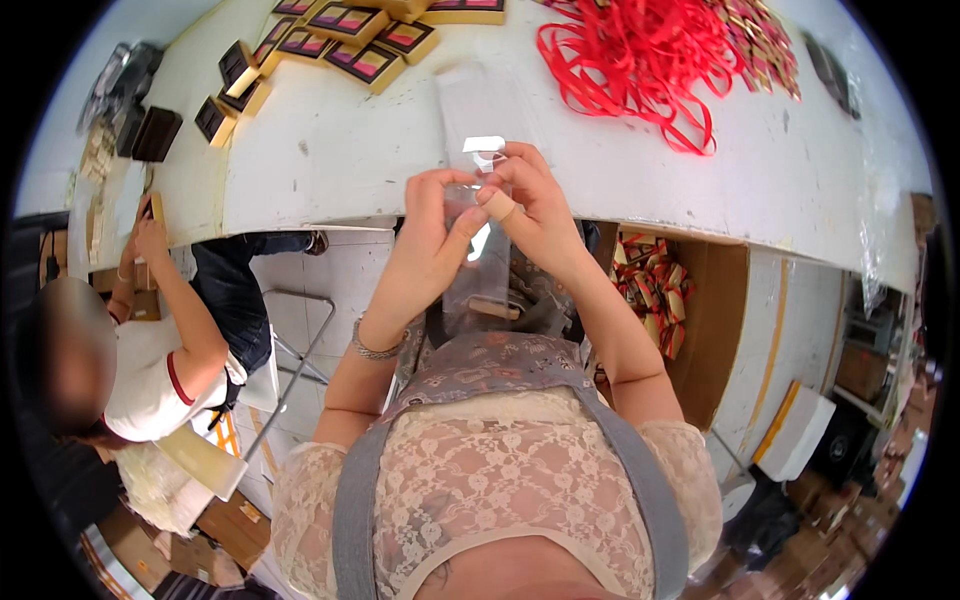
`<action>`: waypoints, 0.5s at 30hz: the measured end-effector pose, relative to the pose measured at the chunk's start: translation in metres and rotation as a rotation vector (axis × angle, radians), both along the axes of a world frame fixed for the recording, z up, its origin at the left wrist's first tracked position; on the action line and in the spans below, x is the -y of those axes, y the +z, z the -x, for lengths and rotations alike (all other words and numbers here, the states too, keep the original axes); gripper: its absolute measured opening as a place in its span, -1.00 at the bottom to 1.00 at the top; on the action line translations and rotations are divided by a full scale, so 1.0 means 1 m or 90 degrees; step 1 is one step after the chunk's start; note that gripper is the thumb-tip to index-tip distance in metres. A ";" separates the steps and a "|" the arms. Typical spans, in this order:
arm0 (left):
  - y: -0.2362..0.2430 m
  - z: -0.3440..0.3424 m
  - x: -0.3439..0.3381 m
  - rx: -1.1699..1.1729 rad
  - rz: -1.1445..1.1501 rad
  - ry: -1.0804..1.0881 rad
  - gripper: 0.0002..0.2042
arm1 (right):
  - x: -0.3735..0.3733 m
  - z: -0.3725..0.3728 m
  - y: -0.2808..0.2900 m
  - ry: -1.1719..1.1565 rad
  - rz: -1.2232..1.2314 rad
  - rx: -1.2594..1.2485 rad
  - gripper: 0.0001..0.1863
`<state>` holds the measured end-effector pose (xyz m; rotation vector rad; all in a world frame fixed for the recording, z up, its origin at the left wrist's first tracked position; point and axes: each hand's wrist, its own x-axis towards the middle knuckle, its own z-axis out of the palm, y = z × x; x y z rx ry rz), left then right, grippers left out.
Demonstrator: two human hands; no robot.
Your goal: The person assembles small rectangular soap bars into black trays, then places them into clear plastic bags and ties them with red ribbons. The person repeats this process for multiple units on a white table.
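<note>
Hands are held together just above the near edge of the white table [330, 170]. A clear plastic sleeve [478, 270] is pinched at its top between both: left hand [425, 240] is closed on it w/ thumb and forefinger, right hand [535, 205] is closed on the other side, a tan bandage seen on one finger. A small white hang tab [484, 146] is seen at the sleeve's top; the sleeve hangs down toward the lap, approx. upright, contents not discernible.

Red ribbons [630, 60] are heaped further back on the table, well apart from the hands. Small dark gift boxes [365, 40] are lined up at the far left. A cardboard carton [700, 320] w/ small red-gold packs is seen under the table, right side. A co-worker's hand [150, 240] is seen at the left end.

Risks, as judged: thin slippery film could be dropped if the pinch is loosened; the tab could be creased or torn by uneven pull btw. the hands.
</note>
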<state>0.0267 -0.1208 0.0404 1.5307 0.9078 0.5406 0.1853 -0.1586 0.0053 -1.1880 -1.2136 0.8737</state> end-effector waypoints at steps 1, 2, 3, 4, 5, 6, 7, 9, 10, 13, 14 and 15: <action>0.000 0.000 0.001 0.001 -0.027 0.022 -0.63 | -0.003 0.002 -0.002 -0.028 -0.030 0.011 -0.70; 0.000 -0.002 0.003 0.002 -0.053 0.041 -0.63 | -0.004 0.007 0.000 -0.064 -0.031 -0.031 -0.74; -0.001 -0.003 0.005 0.003 -0.078 0.058 -0.63 | -0.004 0.015 0.001 -0.100 -0.032 -0.073 -0.78; -0.004 -0.003 0.005 -0.014 -0.155 0.053 -0.61 | -0.005 0.019 0.002 -0.138 -0.033 -0.114 -0.81; -0.009 -0.002 0.004 -0.031 -0.233 0.051 -0.59 | -0.006 0.017 0.003 -0.117 0.007 -0.206 -0.87; -0.015 -0.001 0.005 -0.053 -0.311 0.044 -0.57 | -0.007 0.012 0.007 -0.073 0.064 -0.226 -0.88; -0.020 0.000 0.008 -0.019 -0.268 0.074 -0.54 | -0.008 0.004 0.016 -0.029 0.122 -0.246 -0.87; -0.026 -0.001 0.011 0.042 -0.216 0.107 -0.49 | -0.009 -0.007 0.029 0.043 0.207 -0.257 -0.80; -0.026 0.000 0.011 0.070 -0.207 0.116 -0.47 | -0.011 -0.010 0.033 0.053 0.225 -0.264 -0.79; -0.020 0.001 0.012 0.134 -0.238 0.097 -0.45 | -0.009 -0.015 0.042 0.061 0.261 -0.229 -0.77; -0.017 0.002 0.010 0.151 -0.231 0.098 -0.49 | -0.009 -0.014 0.044 0.057 0.253 -0.184 -0.76; -0.015 0.003 0.008 0.167 -0.224 0.101 -0.53 | -0.009 -0.013 0.045 0.053 0.244 -0.139 -0.75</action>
